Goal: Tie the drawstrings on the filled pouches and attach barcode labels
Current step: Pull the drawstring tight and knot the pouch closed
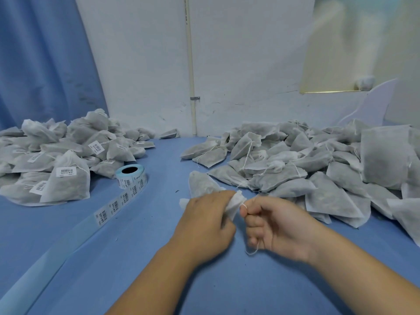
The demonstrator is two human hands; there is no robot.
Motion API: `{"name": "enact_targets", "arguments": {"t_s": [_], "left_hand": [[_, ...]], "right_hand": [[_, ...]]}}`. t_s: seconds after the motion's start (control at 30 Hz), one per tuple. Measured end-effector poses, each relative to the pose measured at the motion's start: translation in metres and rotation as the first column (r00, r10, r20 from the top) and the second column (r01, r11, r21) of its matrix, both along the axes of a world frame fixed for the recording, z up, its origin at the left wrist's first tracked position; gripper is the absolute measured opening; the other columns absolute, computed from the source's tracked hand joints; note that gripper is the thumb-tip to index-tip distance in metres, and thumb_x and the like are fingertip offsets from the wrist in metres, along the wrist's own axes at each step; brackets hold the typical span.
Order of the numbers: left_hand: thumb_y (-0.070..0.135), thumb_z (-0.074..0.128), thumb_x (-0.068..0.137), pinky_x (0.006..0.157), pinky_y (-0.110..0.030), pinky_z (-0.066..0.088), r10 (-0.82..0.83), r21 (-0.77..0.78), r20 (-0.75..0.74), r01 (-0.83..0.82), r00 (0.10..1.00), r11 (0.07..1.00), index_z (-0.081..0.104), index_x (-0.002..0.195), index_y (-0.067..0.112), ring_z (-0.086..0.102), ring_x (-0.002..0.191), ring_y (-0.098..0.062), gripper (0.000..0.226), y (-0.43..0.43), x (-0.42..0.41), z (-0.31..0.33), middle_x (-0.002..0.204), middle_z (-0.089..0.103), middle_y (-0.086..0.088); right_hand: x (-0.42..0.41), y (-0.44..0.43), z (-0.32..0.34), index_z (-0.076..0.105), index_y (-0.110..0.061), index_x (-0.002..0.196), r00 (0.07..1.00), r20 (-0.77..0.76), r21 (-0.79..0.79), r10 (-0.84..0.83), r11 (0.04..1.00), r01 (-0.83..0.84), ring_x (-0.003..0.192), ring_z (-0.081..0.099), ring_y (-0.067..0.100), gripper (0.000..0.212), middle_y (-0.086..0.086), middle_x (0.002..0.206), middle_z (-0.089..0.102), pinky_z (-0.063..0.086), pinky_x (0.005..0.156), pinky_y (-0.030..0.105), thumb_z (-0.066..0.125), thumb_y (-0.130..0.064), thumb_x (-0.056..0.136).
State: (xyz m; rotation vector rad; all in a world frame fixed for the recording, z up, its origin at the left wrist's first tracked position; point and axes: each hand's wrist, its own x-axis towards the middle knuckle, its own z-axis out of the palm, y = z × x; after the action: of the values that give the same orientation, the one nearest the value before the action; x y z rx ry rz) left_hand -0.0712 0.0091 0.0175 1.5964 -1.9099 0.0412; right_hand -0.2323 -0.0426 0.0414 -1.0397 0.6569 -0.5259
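A filled grey-white pouch (201, 184) lies on the blue table (141, 258) in front of me. My left hand (204, 223) grips its gathered neck. Right beside it, my right hand (272, 226) pinches the white drawstring (243, 205), which loops round a fingertip and trails out below the fist. A roll of barcode labels (130, 175) stands to the left, its strip (113, 205) running toward me across the table.
A heap of pouches with barcode labels (56, 160) fills the left of the table. A larger heap of pouches without labels (318, 169) covers the right side up to my right hand. Behind are a white wall, a pipe (192, 87) and a blue curtain (41, 60).
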Motion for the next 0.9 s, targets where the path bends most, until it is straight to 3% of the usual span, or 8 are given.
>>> {"name": "enact_targets", "arguments": {"t_s": [0.1,0.23,0.33,0.5,0.63,0.7,0.8,0.9], "left_hand": [[0.025,0.058,0.079,0.080,-0.029,0.036,0.002,0.018,-0.035,-0.002,0.999,1.000,0.047,0.096,0.033,0.044,0.082,-0.008,0.021,-0.003,0.002,-0.003,0.087,0.055,0.017],[0.040,0.063,0.086,0.091,-0.031,0.038,0.038,0.038,-0.063,-0.036,0.997,0.999,0.050,0.128,0.035,0.051,0.106,-0.009,0.043,-0.007,0.006,-0.009,0.117,0.060,0.018],[0.042,0.060,0.090,0.093,-0.035,0.040,0.066,0.015,-0.044,-0.065,0.997,0.998,0.049,0.133,0.032,0.052,0.107,-0.014,0.045,-0.007,0.006,-0.007,0.118,0.061,0.013],[0.023,0.053,0.087,0.082,-0.039,0.044,0.043,0.028,0.000,-0.043,0.999,0.999,0.054,0.118,0.029,0.053,0.091,-0.019,0.032,-0.009,0.005,-0.004,0.098,0.062,0.011],[0.019,0.047,0.081,0.069,-0.032,0.033,0.013,0.082,0.054,-0.017,0.998,0.996,0.041,0.090,0.037,0.039,0.076,-0.017,0.021,-0.009,0.003,-0.003,0.077,0.046,0.011],[0.023,0.045,0.082,0.068,-0.033,0.035,-0.006,0.082,-0.001,0.006,1.000,0.997,0.043,0.085,0.036,0.043,0.075,-0.018,0.014,-0.008,0.002,-0.002,0.077,0.049,0.009],[0.037,0.052,0.091,0.079,-0.039,0.046,0.016,0.094,-0.101,-0.007,0.995,0.996,0.054,0.107,0.024,0.054,0.090,-0.018,0.021,-0.010,-0.004,-0.003,0.094,0.060,0.007],[0.062,0.045,0.085,0.077,-0.041,0.048,-0.017,0.133,-0.073,0.027,0.997,0.991,0.048,0.093,0.026,0.055,0.086,-0.018,0.037,-0.009,-0.015,-0.001,0.086,0.057,0.008]], "right_hand": [[-0.001,-0.001,0.002,0.055,-0.013,0.061,0.995,-0.077,0.009,-0.056,0.998,0.057,0.042,0.012,0.009,0.022,-0.004,0.055,0.017,0.016,0.038,0.018,0.044,-0.005,0.078],[-0.003,0.000,0.007,0.045,-0.017,0.057,0.980,-0.122,-0.088,-0.156,0.985,0.146,0.041,0.008,0.010,0.026,-0.005,0.054,0.013,0.009,0.039,0.017,0.045,-0.018,0.083],[-0.001,0.004,0.011,0.027,-0.024,0.057,0.977,-0.093,-0.125,-0.194,0.975,0.182,0.041,0.008,0.010,0.038,-0.005,0.054,0.011,0.008,0.040,0.019,0.053,-0.029,0.086],[0.001,0.016,0.021,0.030,-0.027,0.046,0.995,0.018,-0.242,-0.100,0.965,0.101,0.040,0.010,0.009,0.050,-0.006,0.048,0.014,0.008,0.041,0.020,0.055,-0.019,0.090],[-0.002,0.025,0.032,0.031,-0.026,0.048,0.986,0.166,-0.281,-0.031,0.956,0.078,0.038,0.010,0.007,0.040,-0.006,0.044,0.015,0.008,0.043,0.017,0.062,-0.020,0.072],[-0.006,0.025,0.037,0.023,-0.025,0.054,0.967,0.252,-0.255,-0.028,0.962,0.094,0.039,0.007,0.008,0.041,-0.006,0.045,0.012,0.008,0.042,0.016,0.060,-0.020,0.071],[-0.015,0.020,0.043,0.019,-0.026,0.058,0.936,0.350,-0.220,-0.020,0.970,0.103,0.041,0.002,0.012,0.040,-0.005,0.049,0.006,0.008,0.042,0.016,0.055,-0.020,0.074],[-0.019,0.016,0.045,0.018,-0.026,0.057,0.911,0.412,-0.201,-0.015,0.974,0.107,0.041,0.003,0.012,0.041,-0.006,0.049,0.005,0.008,0.041,0.017,0.055,-0.022,0.075]]}}
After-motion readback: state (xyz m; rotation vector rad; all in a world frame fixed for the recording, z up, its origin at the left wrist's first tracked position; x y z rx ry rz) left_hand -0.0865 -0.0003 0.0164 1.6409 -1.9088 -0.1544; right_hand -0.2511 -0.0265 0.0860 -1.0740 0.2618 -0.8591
